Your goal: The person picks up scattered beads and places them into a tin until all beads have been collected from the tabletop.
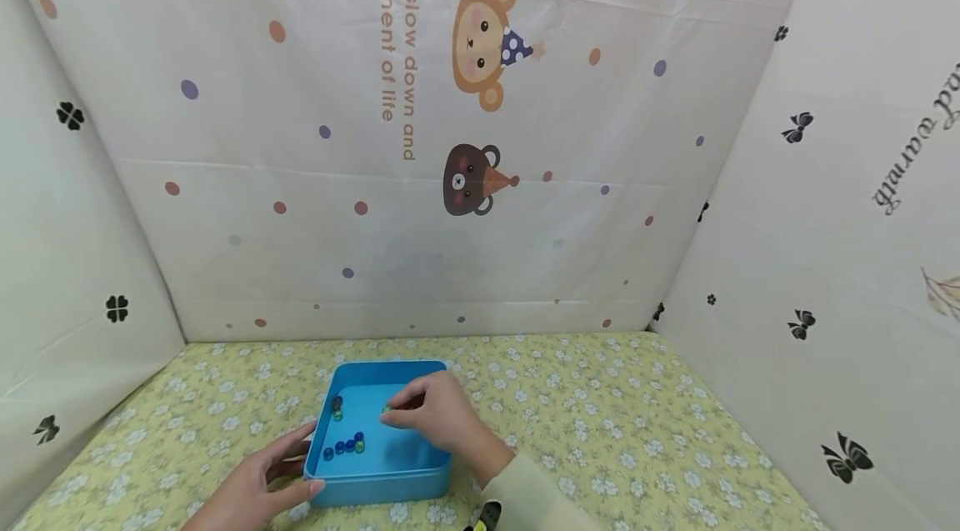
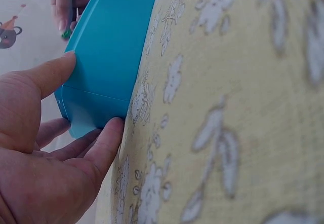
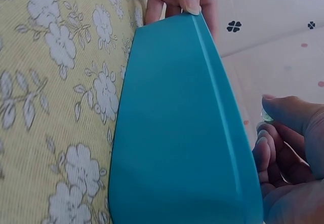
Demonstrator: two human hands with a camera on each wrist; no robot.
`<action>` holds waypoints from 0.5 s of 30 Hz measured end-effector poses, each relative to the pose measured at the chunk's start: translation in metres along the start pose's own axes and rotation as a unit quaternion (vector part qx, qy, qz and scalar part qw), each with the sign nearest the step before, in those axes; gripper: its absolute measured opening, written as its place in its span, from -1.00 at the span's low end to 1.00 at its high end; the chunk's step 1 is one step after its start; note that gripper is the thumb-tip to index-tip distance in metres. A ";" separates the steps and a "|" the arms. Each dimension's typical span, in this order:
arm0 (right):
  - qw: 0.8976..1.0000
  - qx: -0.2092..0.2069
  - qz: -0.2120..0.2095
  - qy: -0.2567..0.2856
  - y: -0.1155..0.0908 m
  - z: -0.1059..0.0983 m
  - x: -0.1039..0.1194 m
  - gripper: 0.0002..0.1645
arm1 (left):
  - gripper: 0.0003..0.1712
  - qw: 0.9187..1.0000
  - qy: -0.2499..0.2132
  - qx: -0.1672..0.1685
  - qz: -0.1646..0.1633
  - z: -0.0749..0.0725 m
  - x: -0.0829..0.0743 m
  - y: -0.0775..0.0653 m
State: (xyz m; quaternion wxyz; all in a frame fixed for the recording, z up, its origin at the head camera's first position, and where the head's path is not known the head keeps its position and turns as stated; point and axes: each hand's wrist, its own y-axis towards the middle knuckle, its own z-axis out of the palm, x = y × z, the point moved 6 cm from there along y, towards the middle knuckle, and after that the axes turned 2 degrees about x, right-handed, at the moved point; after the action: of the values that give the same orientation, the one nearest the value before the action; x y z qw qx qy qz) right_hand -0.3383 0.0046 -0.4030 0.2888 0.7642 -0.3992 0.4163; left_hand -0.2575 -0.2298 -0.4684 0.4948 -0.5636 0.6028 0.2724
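A blue open-topped plastic box (image 1: 382, 491) stands on the patterned cloth. My left hand (image 1: 258, 477) holds its front left corner, the thumb against the front wall and the fingers along the left side. Over the inside of the box, my right hand (image 1: 441, 413) pinches a green glass marble (image 3: 266, 116) between thumb and fingertips. Several dark blue marbles (image 1: 340, 448) lie in a row on the box floor, with a yellow-green marble (image 1: 360, 448) at the row's right end. A reddish marble (image 1: 337, 402) and a green one (image 1: 337, 415) sit by the left wall.
Yellow floral cloth (image 1: 600, 431) covers the table around the box. A pale printed sheet (image 1: 405, 247) rises behind it, with similar sheets on the left and right sides. A dark and yellow object (image 1: 487, 516) shows at the right sleeve.
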 end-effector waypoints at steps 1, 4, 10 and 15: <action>1.000 -0.002 0.002 -0.001 0.001 0.001 0.000 -0.87 | 0.07 1.000 0.001 0.001 0.002 0.000 0.000 0.000; 1.000 -0.005 0.014 0.002 0.004 0.005 -0.001 -0.89 | 0.05 1.000 0.002 0.003 0.007 -0.001 0.001 0.001; 0.999 -0.009 0.037 0.000 0.007 0.010 -0.005 -0.90 | 0.07 1.000 0.002 -0.001 0.002 -0.001 0.002 0.001; 0.999 -0.011 0.044 -0.008 0.010 0.013 -0.006 -0.90 | 0.09 1.000 0.003 -0.007 -0.005 0.000 0.002 0.001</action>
State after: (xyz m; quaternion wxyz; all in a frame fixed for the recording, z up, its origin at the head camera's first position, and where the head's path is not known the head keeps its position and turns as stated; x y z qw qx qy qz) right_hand -0.3438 -0.0083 -0.4137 0.2752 0.7461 -0.4391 0.4180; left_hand -0.2586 -0.2305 -0.4703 0.4899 -0.5711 0.5997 0.2724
